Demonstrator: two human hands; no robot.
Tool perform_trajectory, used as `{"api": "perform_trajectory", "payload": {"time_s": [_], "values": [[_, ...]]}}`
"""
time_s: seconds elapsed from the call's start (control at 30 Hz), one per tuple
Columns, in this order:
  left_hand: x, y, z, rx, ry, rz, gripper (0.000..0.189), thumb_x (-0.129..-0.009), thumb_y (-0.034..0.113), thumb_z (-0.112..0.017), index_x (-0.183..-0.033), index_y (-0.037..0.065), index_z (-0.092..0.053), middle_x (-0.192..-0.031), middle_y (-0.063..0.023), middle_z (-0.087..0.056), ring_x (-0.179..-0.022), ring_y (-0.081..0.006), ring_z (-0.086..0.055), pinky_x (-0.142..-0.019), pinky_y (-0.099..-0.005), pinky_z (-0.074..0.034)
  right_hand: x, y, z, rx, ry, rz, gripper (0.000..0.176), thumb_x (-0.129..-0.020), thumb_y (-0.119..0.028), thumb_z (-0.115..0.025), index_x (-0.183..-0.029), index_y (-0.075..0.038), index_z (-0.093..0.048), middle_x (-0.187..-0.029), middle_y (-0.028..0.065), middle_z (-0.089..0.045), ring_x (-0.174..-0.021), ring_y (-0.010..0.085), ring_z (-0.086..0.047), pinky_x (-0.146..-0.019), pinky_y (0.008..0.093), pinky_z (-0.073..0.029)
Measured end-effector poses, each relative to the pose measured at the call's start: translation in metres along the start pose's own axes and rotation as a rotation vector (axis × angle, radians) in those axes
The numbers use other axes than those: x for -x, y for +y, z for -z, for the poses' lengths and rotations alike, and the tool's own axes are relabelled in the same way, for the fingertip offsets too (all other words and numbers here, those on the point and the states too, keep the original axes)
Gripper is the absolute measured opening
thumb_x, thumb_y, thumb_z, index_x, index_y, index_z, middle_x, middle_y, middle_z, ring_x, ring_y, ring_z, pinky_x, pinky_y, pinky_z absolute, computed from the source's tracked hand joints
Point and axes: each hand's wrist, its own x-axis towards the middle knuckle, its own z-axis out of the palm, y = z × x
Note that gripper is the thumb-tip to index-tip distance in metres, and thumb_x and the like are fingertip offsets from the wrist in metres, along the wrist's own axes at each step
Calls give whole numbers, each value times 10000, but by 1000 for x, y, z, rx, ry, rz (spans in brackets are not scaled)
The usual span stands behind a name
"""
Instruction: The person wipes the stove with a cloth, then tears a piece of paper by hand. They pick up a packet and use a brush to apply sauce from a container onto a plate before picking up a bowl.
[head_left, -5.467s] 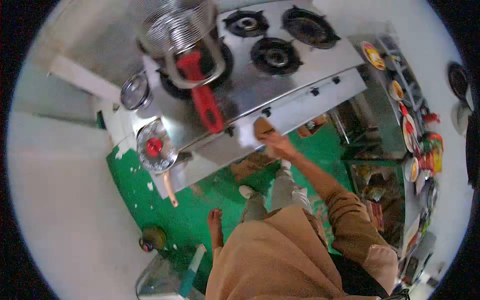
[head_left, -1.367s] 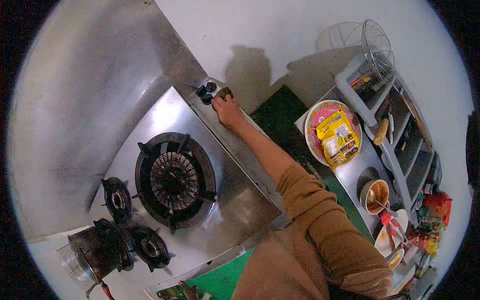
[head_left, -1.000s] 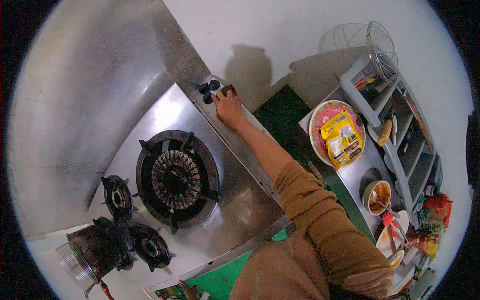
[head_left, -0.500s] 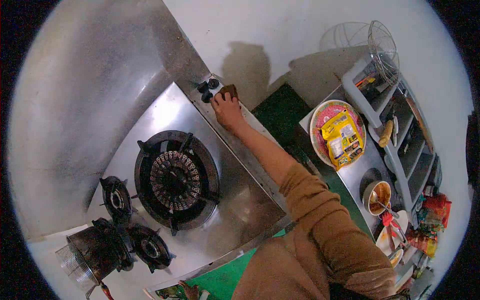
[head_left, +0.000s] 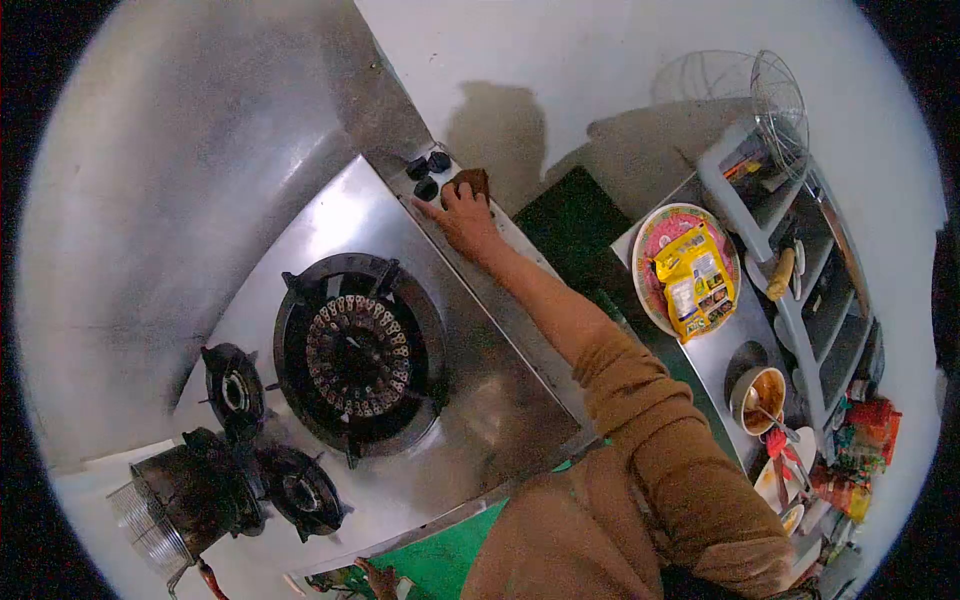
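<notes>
My right hand (head_left: 467,222) lies on the control ledge along the edge of a steel stove (head_left: 490,390). Its fingers are closed on a folded brown cloth (head_left: 476,182), pressed to the ledge, while the thumb sticks out to the left. Just left of the cloth are black control knobs, the closest being one knob (head_left: 426,188) near my thumb. A large round burner (head_left: 358,355) with a black ring fills the middle of the stovetop. My left hand does not show.
Small burners (head_left: 300,492) and a dark pot (head_left: 185,500) with a wire basket stand at lower left. To the right, a side counter (head_left: 712,365) carries a patterned plate (head_left: 648,225) with a yellow packet (head_left: 695,280), a bowl (head_left: 742,398) with a spoon, and a grey rack (head_left: 740,210) with a wire strainer (head_left: 780,110).
My right hand stays on the cloth at the ledge, its thumb now stretched farther from the fingers. The whole view has shifted slightly.
</notes>
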Motion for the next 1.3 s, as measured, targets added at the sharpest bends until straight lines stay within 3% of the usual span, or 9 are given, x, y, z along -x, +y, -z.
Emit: {"api": "perform_trajectory", "payload": {"time_s": [0.17, 0.27, 0.47, 0.6, 0.7, 0.8, 1.07, 1.17, 1.3], "values": [[-3, -10, -7, -139, 18, -23, 897, -802, 610, -435, -1361, -56, -216, -1386, -227, -293, -1251, -361, -332, -936, -436, -364, -6, 2, -11, 69, -89, 26, 537, -764, -127, -538, -1271, -289, -460, -1128, 155, -435, -963, 308, -437, -676, 433, -444], [-12, -19, -12, -990, 34, -34, 904, -807, 628, -426, -1360, -57, -220, -1386, -223, -298, -1251, -361, -332, -934, -437, -364, -7, 2, -18, 72, -97, 1, 547, -752, -122, -553, -1269, -277, -465, -1176, 148, -405, -1002, 316, -424, -676, 431, -445], [27, 29, 17, 843, 68, 233, 844, -831, 568, -452, -1388, -6, -181, -1441, -202, -175, -1275, -362, -282, -930, -453, -384, -11, 22, -12, -288, 52, -151, 450, -769, -74, -540, -1210, -154, -503, -979, 121, -543, -954, 287, -506, -752, 410, -466], [0, -25, -5, 173, -86, -137, 804, -836, 340, -582, -1425, 99, -91, -1471, -183, -57, -1337, -351, -142, -957, -442, -375, -12, 7, 120, -986, 56, -429, 354, -757, -7, -562, -1100, -94, -557, -927, 130, -588, -934, 272, -549, -812, 384, -455], [14, -18, -11, 207, 13, -64, 762, -806, 197, -542, -1412, 40, -107, -1457, -226, -82, -1246, -312, -313, -909, -359, -398, -17, -12, 163, -900, 169, -38, 304, -722, 46, -599, -999, -79, -593, -1006, 113, -591, -973, 264, -551, -846, 366, -440], [17, -4, -3, 230, 89, -18, 740, -786, 101, -515, -1402, 1, -117, -1447, -254, -99, -1186, -286, -428, -878, -304, -414, -38, -24, 157, -761, -152, 511, 286, -707, 66, -582, -940, -99, -591, -956, 19, -618, -891, 259, -551, -841, 377, -421], [14, 11, 4, 106, -68, 77, 901, -677, -19, -513, -1395, -16, 31, -1449, -260, 3, -1359, -289, -82, -1071, -292, -204, -98, -59, 104, -726, -359, 507, 422, -665, 98, -528, -1034, -102, -484, -876, 11, -646, -903, 290, -543, -797, 395, -421], [8, -14, -18, 221, 178, -157, 1080, -589, 99, -697, -1395, -7, 14, -1424, -310, 25, -1298, -402, -225, -1005, -379, -336, -106, -68, 112, -758, -385, 539, 392, -658, 84, -511, -1014, -77, -471, -875, 25, -655, -904, 299, -543, -777, 404, -424], [2, -27, -26, 107, 118, -95, 1106, -563, 84, -709, -1387, -27, 21, -1422, -315, 16, -1307, -397, -204, -1010, -378, -327, -102, -54, 114, -784, -493, 533, 397, -658, 94, -475, -1015, -79, -472, -903, 14, -656, -916, 294, -537, -807, 401, -412]]}}
